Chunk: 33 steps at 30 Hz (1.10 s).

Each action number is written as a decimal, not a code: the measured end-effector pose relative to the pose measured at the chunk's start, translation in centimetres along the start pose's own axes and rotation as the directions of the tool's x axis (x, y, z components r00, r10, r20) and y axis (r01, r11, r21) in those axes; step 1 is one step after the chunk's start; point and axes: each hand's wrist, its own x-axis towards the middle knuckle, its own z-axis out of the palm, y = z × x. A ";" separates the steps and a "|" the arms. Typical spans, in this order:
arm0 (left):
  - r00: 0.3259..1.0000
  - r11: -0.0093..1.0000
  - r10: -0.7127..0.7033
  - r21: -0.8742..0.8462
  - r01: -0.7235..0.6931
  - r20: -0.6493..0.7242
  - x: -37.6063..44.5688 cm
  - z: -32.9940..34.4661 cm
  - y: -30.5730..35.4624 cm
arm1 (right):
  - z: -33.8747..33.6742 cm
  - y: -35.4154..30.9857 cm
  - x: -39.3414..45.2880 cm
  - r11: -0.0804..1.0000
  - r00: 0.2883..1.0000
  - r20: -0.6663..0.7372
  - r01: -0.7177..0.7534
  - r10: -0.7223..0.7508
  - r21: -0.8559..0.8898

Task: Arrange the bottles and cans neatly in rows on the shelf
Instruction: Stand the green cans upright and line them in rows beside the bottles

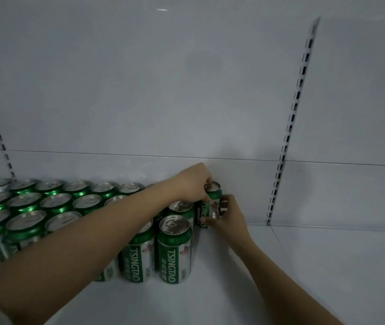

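Can point(211, 202) in both my grips, upright, long axis vertical, standing at the back of the shelf point(327, 266) just right of centre frame. My left hand point(195, 184) comes over the packed rows and pinches its top rim from above; my right hand point(227, 216) curls round its lower side from the right, fingers on the label. So both grips are clamped on this one can, left on top, right at the base; the right is the nearer to its body. It sits just to the right of the rows of cans point(46, 219) and looks set to begin a new column behind the front can point(175, 252). I judge it needs only a nudge left to line up. Thin aluminium, smooth and glossy, green and silver print, ring-pull lid; it would dent if squeezed. Shelf and back panel point(186, 90) are plain white metal, with a slotted upright point(292, 118) at the right.
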 end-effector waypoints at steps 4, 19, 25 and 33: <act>1.000 0.998 -0.020 0.054 0.019 0.008 -0.2 1.2 0.2 | 0.4 1.2 0.0 0.995 1.000 0.011 0.009 -0.007 -0.101; 0.922 0.951 -0.268 -0.227 0.207 -0.281 -8.1 -1.3 -1.9 | -2.9 -6.6 -2.3 0.955 0.949 -0.266 0.227 -0.172 0.191; 0.860 0.944 -0.326 -0.176 0.278 -0.393 -14.5 -1.8 -4.4 | 1.2 -14.4 -6.1 0.906 0.905 0.049 0.422 -0.422 0.012; 0.771 0.873 -0.478 -0.128 0.471 -0.422 -29.0 -5.8 -12.5 | 13.9 -23.0 -13.4 0.854 0.805 0.374 0.517 -0.461 -0.061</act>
